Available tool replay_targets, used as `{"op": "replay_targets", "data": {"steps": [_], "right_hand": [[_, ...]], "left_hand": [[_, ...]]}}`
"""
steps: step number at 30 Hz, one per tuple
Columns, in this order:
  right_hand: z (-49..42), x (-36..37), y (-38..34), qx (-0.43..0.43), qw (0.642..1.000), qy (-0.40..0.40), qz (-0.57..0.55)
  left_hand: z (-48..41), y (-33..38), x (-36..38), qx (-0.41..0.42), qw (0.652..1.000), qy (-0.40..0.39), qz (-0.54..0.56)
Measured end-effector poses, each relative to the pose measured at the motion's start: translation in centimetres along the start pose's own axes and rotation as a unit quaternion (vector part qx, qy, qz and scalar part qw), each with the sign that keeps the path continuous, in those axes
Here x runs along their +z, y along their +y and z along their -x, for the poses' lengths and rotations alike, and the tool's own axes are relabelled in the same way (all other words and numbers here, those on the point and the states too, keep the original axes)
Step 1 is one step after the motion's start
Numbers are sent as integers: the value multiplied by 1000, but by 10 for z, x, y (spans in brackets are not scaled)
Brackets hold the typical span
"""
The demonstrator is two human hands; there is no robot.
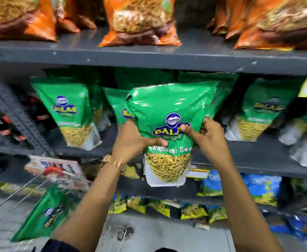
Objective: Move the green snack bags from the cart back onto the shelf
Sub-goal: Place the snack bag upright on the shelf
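Observation:
I hold one green snack bag (169, 106) upright in front of the middle shelf (258, 159). My left hand (133, 140) grips its left side with the thumb across the front. On the right side, my right hand (207, 137) pinches it near the logo. The bag's lower edge hangs below the shelf's front lip. Behind it stand more green bags: one at the left (69, 110), one at the right (263, 110), others partly hidden. Another green bag (49, 213) lies in the wire cart (12, 199) at the lower left.
Orange snack bags (141, 20) fill the upper shelf (149, 57). Blue and yellow packets (258, 188) sit on the lower shelves. A slotted metal upright (18, 115) runs diagonally at the left. Grey floor (158, 233) shows below.

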State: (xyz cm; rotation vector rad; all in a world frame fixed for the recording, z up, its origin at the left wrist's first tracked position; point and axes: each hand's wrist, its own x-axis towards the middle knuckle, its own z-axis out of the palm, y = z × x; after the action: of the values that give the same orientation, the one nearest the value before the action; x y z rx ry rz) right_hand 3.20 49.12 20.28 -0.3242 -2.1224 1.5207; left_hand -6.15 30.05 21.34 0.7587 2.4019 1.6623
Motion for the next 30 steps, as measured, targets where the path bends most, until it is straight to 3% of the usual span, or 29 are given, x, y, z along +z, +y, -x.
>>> {"op": "replay_targets", "data": {"steps": [8,13,17,21,24,30], "right_hand": [[-36,-81,38,31,996,76,40],[-57,-88,67,72,995,55,40],[-60,-84,80,78,995,54,11],[-65,-79,100,81,992,82,50],[-51,-69,102,85,984,123,101],[9,-25,101,-30,954,273,120]], "left_hand": [[-72,18,101,11,998,-47,-33],[-95,-4,130,-11,999,-38,-23],[-96,-22,137,-29,996,-55,71],[-89,-28,142,-51,989,-51,127],[-80,-38,146,-59,990,-20,124],[-39,-55,130,-51,994,16,94]]}}
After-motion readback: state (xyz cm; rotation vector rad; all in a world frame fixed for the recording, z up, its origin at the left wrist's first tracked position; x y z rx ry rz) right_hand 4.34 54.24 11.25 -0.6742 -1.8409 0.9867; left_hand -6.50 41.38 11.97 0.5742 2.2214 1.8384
